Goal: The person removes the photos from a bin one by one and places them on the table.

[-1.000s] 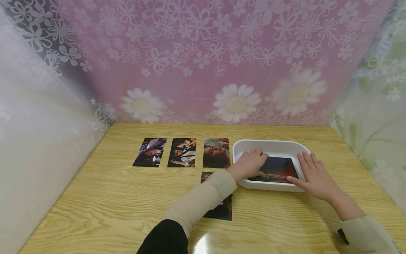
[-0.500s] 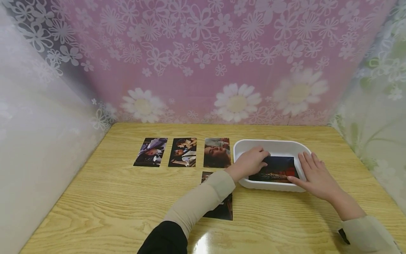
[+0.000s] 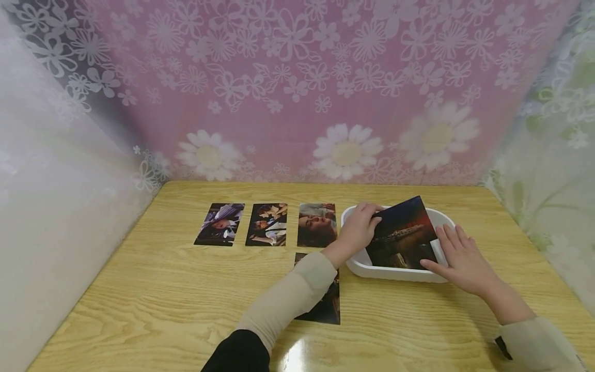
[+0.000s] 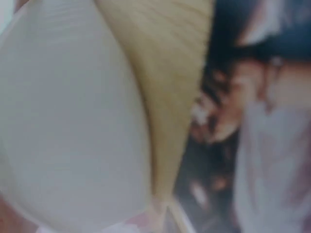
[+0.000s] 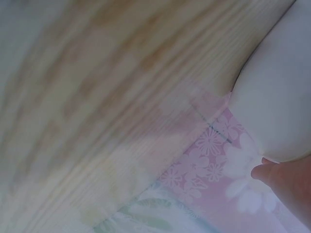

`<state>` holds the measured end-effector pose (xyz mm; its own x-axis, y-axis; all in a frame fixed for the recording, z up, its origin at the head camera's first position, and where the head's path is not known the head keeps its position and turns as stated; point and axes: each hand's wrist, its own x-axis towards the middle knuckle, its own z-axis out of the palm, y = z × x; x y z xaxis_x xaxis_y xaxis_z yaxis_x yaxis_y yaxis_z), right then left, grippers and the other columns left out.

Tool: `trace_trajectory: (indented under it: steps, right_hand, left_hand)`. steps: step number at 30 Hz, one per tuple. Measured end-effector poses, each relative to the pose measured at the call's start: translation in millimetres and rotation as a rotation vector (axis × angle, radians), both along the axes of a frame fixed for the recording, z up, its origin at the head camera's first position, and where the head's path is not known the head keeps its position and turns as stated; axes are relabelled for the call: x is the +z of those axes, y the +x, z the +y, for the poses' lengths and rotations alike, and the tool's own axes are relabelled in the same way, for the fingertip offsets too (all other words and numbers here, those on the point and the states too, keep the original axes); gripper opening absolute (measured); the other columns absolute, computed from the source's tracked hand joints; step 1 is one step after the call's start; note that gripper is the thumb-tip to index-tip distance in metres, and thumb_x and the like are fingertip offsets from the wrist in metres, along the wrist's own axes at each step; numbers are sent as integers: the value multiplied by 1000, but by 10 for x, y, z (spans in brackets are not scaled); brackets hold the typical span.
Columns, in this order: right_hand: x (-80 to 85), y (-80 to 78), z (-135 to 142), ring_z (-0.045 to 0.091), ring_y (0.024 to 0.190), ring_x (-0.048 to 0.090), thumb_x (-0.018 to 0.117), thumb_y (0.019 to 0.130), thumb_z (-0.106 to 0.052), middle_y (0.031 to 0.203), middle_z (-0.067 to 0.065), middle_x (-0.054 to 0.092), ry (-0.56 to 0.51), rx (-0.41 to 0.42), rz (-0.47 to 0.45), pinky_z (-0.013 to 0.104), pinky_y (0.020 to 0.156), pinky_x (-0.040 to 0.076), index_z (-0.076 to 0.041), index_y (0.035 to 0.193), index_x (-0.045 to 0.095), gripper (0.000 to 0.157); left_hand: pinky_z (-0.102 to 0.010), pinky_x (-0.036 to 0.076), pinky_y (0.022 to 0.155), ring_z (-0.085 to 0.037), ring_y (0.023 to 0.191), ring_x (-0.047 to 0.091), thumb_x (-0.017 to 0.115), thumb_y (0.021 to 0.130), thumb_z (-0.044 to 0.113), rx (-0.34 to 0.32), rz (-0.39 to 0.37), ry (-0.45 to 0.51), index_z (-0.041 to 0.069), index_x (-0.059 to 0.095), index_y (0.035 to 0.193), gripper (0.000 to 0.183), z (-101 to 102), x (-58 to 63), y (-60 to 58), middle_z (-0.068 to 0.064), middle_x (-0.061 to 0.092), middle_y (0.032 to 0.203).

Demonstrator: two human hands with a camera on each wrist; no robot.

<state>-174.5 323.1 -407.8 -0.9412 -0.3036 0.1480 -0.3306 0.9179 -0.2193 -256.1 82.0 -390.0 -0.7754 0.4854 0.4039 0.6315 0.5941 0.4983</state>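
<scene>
My left hand (image 3: 357, 231) pinches the left edge of a dark photo print (image 3: 405, 235), which shows something like a lit ship. The photo is tilted, its far corner raised past the far rim of a white plastic tray (image 3: 395, 274) and its near edge low inside. My right hand (image 3: 467, 261) rests on the tray's right end, fingers straight across the rim and thumb by the front right corner. In the right wrist view a fingertip (image 5: 265, 171) touches the tray's white wall (image 5: 277, 97). The tray's wall (image 4: 73, 116) fills much of the left wrist view.
Left of the tray, three photos lie in a row: one with a purple hat (image 3: 219, 225), one with a dark background (image 3: 266, 225) and a face close-up (image 3: 317, 226). My left sleeve (image 3: 288, 289) partly covers printed photo material (image 3: 327, 310) nearer me on the wooden table (image 3: 162, 299).
The dark photo has gone from lying in the tray to tilted up, its far side lifted by my left hand, which has shifted slightly left. My right hand has stayed on the rim.
</scene>
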Motion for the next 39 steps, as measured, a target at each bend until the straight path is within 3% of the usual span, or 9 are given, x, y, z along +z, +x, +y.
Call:
trace_trajectory:
  steps: [10,16,22,24,31,39]
  right_hand:
    - [-8,3,1,37,128,-15,53,84,-46,138,34,9,12,5,14,61,95,-1,9,137,7,90]
    - [-3,8,-11,38,128,-14,53,84,-46,138,34,9,15,9,20,61,95,0,10,137,7,90]
    - [-11,11,-12,37,128,-14,53,84,-46,138,34,9,19,8,23,61,95,0,9,137,7,89]
    - [-12,13,-10,37,127,-15,52,85,-46,138,34,8,18,7,20,60,95,0,9,138,6,89]
    - [-18,16,-8,37,127,-15,52,85,-46,138,34,8,22,7,19,61,95,1,8,138,5,89]
    - [-21,10,-16,36,127,-16,52,85,-45,138,34,7,13,14,20,60,95,-1,8,138,5,89]
  left_hand:
    - [-22,40,75,-16,84,47,45,92,8,29,-185,348,3,50,104,13,-296,222,42,-7,50,94]
    - [-28,40,78,-21,90,49,40,94,3,-11,-361,446,1,42,104,11,-643,288,138,-11,47,97]
    - [-31,36,77,-23,89,44,39,93,-1,-48,-521,530,0,39,103,10,-1096,238,286,-11,43,98]
    - [-30,35,74,-22,88,42,41,92,-2,-31,-558,546,0,39,103,11,-1258,209,349,-9,42,96]
    - [-26,36,52,-15,68,44,50,86,-4,121,-677,554,0,45,97,13,-1802,89,561,-7,47,86]
    - [-28,39,51,-16,68,46,50,85,-5,236,-764,489,-2,44,95,12,-2290,-36,794,-8,45,86]
